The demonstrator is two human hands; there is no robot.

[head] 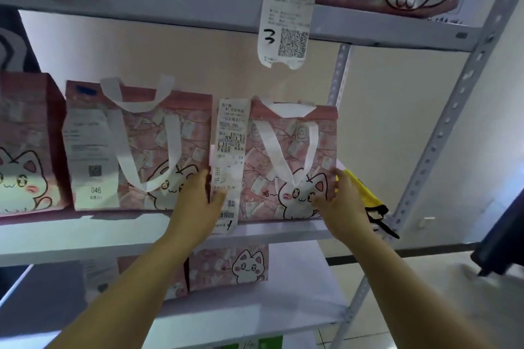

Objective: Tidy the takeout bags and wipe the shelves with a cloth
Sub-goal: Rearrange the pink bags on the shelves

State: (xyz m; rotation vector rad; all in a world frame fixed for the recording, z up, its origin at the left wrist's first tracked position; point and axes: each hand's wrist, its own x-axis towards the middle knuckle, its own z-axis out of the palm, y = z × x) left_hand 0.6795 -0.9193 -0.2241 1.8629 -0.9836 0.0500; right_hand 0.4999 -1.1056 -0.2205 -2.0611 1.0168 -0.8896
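We cannot read the blurred receipt [229, 161] on the bag [295, 161]; right of the bag, the right hand [344, 204] hides part of the cloth [368, 195]; the leftmost bag [25, 150] is cropped.

Pink takeout bag [326, 147] in a smooth printed sheet with a slight sheen, paper or laminated fabric, hard to tell which. Flat white handles [273, 147] of matt tape. Thin matt paper for the receipt [231, 136], creased and curling at the lower end. Shelf [85, 235] and perforated upright [442, 136] in pale painted metal, smooth, satin finish. Soft yellow cloth [365, 193], matt. Smooth tiled floor [382, 320], faintly glossy.
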